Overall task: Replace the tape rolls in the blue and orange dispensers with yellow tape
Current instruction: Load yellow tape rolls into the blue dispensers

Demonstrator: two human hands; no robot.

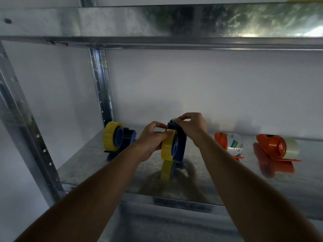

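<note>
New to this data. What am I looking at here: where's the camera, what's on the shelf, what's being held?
One picture, from a wide-angle camera on a person's head, looking down at their bare hands. No robot. They work over a grey metal shelf. The left hand grips a yellow tape roll mounted in a blue plastic dispenser; the right hand pinches at that dispenser's top end. On the left stands a second blue dispenser with yellow tape. On the right lie two orange dispensers, both loaded with clear tape.
</note>
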